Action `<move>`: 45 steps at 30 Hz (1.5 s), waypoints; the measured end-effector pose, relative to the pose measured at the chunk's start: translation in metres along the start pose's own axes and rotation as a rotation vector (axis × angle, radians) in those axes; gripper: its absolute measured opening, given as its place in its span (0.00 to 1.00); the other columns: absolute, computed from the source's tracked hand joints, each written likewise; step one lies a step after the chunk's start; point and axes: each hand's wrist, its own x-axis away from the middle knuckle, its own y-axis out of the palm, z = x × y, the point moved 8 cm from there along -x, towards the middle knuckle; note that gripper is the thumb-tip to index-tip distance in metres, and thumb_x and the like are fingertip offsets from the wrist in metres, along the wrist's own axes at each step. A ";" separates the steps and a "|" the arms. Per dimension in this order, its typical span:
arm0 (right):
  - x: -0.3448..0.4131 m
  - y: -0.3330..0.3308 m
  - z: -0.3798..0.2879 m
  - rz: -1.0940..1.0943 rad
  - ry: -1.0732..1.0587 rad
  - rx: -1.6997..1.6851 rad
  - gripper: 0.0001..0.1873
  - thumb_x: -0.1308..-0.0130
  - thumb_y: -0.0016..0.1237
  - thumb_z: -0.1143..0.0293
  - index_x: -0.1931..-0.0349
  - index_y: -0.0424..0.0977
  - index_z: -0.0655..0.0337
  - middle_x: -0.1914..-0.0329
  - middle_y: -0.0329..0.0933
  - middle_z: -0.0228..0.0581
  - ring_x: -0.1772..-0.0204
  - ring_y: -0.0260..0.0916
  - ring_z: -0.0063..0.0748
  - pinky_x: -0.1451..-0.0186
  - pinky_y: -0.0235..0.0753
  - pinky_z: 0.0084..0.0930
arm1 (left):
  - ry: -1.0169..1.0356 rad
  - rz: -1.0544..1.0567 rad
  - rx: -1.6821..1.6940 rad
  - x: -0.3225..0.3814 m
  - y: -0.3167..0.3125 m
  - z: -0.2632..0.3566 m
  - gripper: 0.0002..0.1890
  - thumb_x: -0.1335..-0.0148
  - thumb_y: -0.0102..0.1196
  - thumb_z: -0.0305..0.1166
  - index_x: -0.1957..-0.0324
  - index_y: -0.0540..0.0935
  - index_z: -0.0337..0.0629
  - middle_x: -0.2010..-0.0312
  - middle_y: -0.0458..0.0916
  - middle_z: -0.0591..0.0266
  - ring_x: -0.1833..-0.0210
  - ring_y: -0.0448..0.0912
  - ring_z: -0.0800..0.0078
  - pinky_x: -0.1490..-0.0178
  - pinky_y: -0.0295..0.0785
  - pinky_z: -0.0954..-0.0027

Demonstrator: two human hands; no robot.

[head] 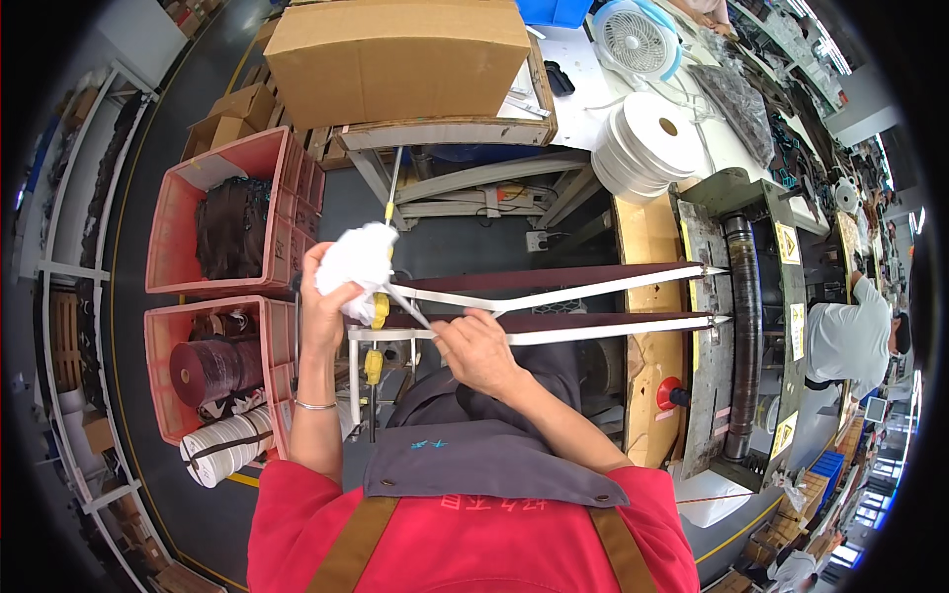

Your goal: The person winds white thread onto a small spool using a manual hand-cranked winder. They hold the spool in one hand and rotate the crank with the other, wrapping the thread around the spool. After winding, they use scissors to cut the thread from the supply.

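Note:
My left hand (331, 296) holds a crumpled white bundle (356, 267), its exact material unclear, beside a horizontal rod with yellow pieces (374, 366). My right hand (478, 352) is near the white strips, with its fingers closed at a narrow grey-white strip (410, 305) that runs up to the bundle. Two white strips (608, 289) and two dark maroon bands (549, 276) stretch from the rod to a machine with a metal roller (741, 333) on the right. They enter it at two pointed guides. The fingertips of my right hand are partly hidden.
Two pink crates (278, 370) with rolls and dark material stand at the left. A cardboard box (400, 74) sits on a table ahead. White reels (645, 148) and a fan (636, 37) are at the upper right. A co-worker (849, 333) is beyond the machine.

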 end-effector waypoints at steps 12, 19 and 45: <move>-0.018 -0.013 0.003 -0.091 -0.009 -0.329 0.05 0.46 0.48 0.72 0.68 0.73 0.61 0.75 0.71 0.35 0.71 0.68 0.35 0.59 0.63 0.28 | -0.749 -0.750 0.296 0.083 0.058 -0.089 0.35 0.73 0.53 0.24 0.52 0.71 0.31 0.62 0.76 0.61 0.59 0.75 0.74 0.54 0.68 0.77; -0.001 -0.015 0.017 0.053 0.117 -0.052 0.10 0.42 0.47 0.69 0.62 0.72 0.62 0.76 0.70 0.37 0.68 0.70 0.37 0.44 0.63 0.38 | -0.462 -0.397 0.477 0.048 0.038 -0.053 0.41 0.73 0.56 0.26 0.46 0.64 0.38 0.53 0.72 0.56 0.49 0.73 0.65 0.44 0.68 0.67; -0.023 -0.018 -0.002 -0.022 -0.039 -0.288 0.05 0.48 0.51 0.71 0.71 0.72 0.59 0.78 0.73 0.36 0.74 0.71 0.34 0.67 0.63 0.27 | -0.570 -0.903 -0.044 0.066 0.080 -0.071 0.33 0.65 0.54 0.21 0.48 0.71 0.35 0.60 0.76 0.65 0.58 0.72 0.81 0.54 0.67 0.79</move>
